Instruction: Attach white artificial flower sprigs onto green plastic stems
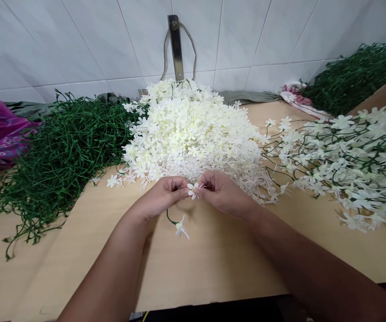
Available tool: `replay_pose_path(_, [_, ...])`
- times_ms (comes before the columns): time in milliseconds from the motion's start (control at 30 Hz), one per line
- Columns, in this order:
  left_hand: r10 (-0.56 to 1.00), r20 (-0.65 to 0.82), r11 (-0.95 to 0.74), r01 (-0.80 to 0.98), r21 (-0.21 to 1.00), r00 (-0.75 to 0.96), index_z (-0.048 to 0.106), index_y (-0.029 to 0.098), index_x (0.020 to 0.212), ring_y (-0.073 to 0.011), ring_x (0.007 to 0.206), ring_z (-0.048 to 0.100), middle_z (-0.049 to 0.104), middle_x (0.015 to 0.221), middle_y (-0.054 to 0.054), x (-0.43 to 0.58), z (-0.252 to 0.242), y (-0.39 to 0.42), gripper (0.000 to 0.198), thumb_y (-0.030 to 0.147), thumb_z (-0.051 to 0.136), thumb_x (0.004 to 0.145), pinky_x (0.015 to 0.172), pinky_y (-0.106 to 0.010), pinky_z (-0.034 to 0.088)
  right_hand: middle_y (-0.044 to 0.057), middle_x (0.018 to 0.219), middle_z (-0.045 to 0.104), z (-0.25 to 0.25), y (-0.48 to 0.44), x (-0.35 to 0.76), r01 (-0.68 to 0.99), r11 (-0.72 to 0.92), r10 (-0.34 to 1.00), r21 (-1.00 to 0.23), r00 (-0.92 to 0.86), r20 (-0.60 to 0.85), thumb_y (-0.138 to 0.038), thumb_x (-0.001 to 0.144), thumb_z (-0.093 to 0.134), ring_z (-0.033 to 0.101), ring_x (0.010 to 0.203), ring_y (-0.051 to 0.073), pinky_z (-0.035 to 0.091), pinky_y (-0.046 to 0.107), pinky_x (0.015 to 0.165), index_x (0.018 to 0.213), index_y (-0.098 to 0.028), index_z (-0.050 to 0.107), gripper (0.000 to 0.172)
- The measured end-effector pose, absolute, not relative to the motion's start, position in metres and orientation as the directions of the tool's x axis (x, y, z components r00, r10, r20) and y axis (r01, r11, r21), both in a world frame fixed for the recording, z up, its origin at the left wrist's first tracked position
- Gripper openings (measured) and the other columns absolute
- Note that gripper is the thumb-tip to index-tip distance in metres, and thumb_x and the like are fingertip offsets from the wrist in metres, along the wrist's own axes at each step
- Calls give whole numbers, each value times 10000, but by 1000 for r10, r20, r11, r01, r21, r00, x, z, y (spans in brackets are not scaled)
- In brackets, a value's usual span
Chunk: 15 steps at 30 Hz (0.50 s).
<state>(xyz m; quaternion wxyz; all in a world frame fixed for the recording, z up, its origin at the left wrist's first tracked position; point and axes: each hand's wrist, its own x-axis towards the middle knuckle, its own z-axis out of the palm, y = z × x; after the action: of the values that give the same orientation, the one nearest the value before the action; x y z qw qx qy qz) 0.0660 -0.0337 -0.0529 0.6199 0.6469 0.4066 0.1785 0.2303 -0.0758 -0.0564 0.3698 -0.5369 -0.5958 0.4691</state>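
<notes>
Over the front of the table, my left hand [166, 193] and my right hand [220, 191] meet with fingertips pinched. Between them is a small white artificial flower [193, 191], its petals facing me; my right thumb and fingers grip it. My left hand is closed on a green plastic stem [169, 218], most of which the fingers hide. From that stem another white flower [181, 227] hangs below the left hand, petals pointing down. Just beyond my hands rises a large heap of loose white flower heads [193, 129]. Whether the pinched flower touches the stem tip is hidden.
A pile of green stems [72, 147] lies at left beside a purple plastic bag [2, 127]. White flowers on stems [354, 156] spread across the right. More green stems [363, 76] sit far right. A metal bracket [176, 47] leans against the tiled wall [253, 31].
</notes>
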Motion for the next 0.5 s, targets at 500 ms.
replay_pose_path(500, [757,-245,51,319,946,605,461,140,598,-56,492,321,388,523,52,70,-54,-35,137,225,549,660,469,-185,227,-41,526,431,-58,-79,221,337,-40,990,-941,-116,-83,-236,664,542,348,503,65,277,203,468,613,-147,487,116])
